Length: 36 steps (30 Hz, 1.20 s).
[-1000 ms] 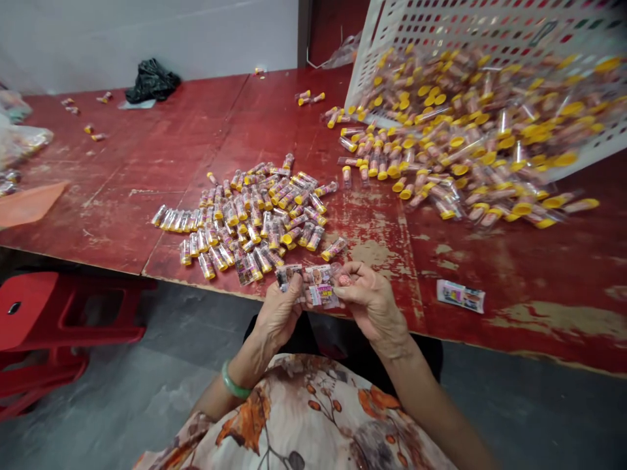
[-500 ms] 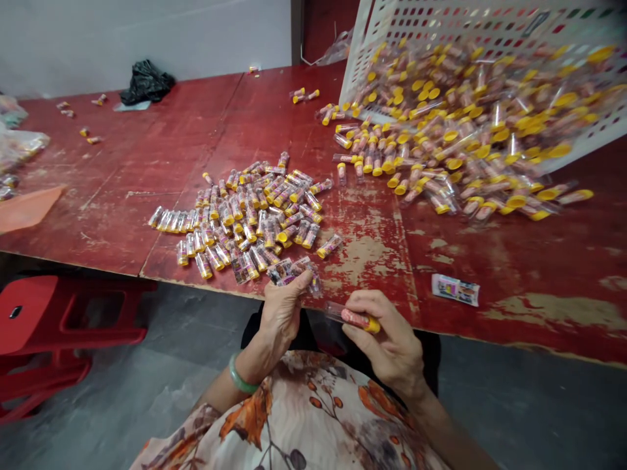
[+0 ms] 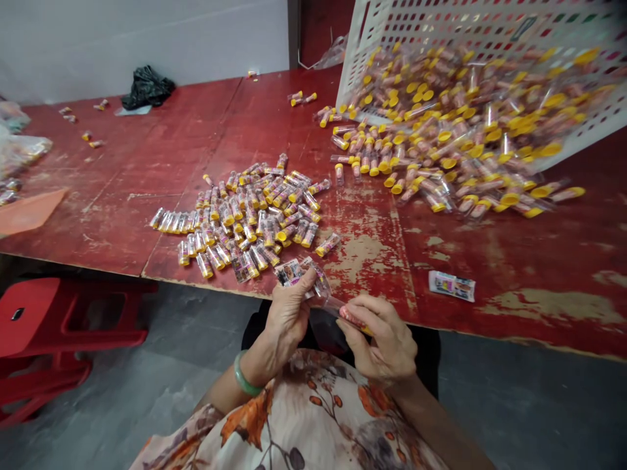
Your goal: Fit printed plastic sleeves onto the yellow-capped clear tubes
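Observation:
My left hand point(image 3: 290, 309), with a green bangle point(image 3: 244, 374) on its wrist, pinches a few printed clear sleeves point(image 3: 292, 271) over the table's front edge. My right hand point(image 3: 383, 338) grips a clear tube point(image 3: 351, 316) with a yellow cap and pinkish contents. The tube's clear end points left and meets the sleeves, though I cannot tell whether it is inside one. Just beyond my left hand lies a heap of capped tubes in printed sleeves point(image 3: 249, 212). A flat stack of printed sleeves point(image 3: 451, 286) rests on the table to the right.
A white perforated basket point(image 3: 353, 59) lies tipped at the back right, unsleeved yellow-capped tubes point(image 3: 441, 140) spilling onto the worn red table point(image 3: 181, 130). A black plastic bag point(image 3: 147, 87) sits near the wall. Red stools point(image 3: 34, 310) stand on the floor at left.
My right hand has moved left with the tube, bringing its clear end against the sleeves. My left hand has shifted slightly right, still pinching the sleeves.

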### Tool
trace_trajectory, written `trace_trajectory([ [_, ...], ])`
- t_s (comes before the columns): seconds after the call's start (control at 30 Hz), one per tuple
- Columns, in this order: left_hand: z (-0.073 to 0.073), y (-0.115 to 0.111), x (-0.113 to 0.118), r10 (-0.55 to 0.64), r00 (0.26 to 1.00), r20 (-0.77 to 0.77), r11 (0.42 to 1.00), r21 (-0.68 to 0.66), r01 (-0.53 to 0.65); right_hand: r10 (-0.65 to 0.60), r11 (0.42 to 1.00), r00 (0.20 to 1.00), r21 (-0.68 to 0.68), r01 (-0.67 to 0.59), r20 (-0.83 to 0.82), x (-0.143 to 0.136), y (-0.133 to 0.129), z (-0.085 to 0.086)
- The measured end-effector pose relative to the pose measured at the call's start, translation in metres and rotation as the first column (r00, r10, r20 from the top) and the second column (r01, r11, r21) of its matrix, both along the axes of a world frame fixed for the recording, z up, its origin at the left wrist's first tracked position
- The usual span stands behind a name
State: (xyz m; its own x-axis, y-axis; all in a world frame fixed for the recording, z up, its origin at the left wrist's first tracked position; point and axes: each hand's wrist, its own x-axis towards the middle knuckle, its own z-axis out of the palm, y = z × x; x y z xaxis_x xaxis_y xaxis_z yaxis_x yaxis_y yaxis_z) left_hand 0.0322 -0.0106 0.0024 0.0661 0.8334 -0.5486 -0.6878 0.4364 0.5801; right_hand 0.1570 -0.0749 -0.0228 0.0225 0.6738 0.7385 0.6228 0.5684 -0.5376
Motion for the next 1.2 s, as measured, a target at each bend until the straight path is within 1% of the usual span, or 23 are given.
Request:
trace_trajectory([
  [0.13,0.001,0.000,-0.002,0.000,0.999,0.040,0.999,-0.044,0.002,-0.117,0.992,0.983,0.061,0.110,0.142,0.002,0.004,-0.006],
  [0.23,-0.001,0.001,-0.003,-0.022,0.998,0.056,0.998,-0.061,0.025,-0.152,0.986,0.957,0.105,0.130,0.246,0.001,0.003,-0.008],
  [0.3,-0.003,0.000,-0.002,-0.036,0.997,0.062,0.998,-0.052,0.039,-0.156,0.986,0.957,0.101,0.135,0.245,-0.003,0.003,-0.007],
  [0.43,-0.008,-0.004,-0.002,-0.083,0.994,0.067,0.996,-0.031,0.085,-0.161,0.986,0.981,0.054,0.156,0.104,-0.010,0.001,-0.004],
  [0.47,-0.009,-0.004,-0.002,-0.087,0.994,0.070,0.996,-0.029,0.089,-0.161,0.986,0.983,0.052,0.156,0.092,-0.010,0.001,-0.004],
  [0.53,-0.008,-0.004,-0.002,-0.080,0.994,0.069,0.996,-0.032,0.082,-0.158,0.987,0.980,0.061,0.151,0.120,-0.008,0.000,-0.005],
  [0.67,-0.006,-0.003,-0.002,-0.068,0.996,0.052,0.996,-0.048,0.070,-0.173,0.983,0.951,0.108,0.150,0.256,0.000,-0.003,-0.010],
  [0.83,-0.006,-0.002,-0.002,-0.059,0.995,0.077,0.998,-0.006,0.059,-0.192,0.979,0.899,0.139,0.148,0.394,0.004,-0.006,-0.008],
  [0.93,-0.007,-0.001,-0.002,-0.046,0.995,0.090,0.999,-0.024,0.048,-0.180,0.981,0.896,0.141,0.133,0.406,0.003,-0.007,-0.005],
  [1.1,-0.010,0.000,-0.002,-0.077,0.994,0.079,0.997,0.026,0.075,-0.137,0.988,0.910,0.119,0.097,0.391,0.003,-0.008,-0.004],
  [1.2,-0.014,0.001,-0.003,-0.082,0.994,0.069,0.996,0.029,0.080,-0.116,0.992,0.915,0.097,0.085,0.387,0.003,-0.009,-0.004],
])
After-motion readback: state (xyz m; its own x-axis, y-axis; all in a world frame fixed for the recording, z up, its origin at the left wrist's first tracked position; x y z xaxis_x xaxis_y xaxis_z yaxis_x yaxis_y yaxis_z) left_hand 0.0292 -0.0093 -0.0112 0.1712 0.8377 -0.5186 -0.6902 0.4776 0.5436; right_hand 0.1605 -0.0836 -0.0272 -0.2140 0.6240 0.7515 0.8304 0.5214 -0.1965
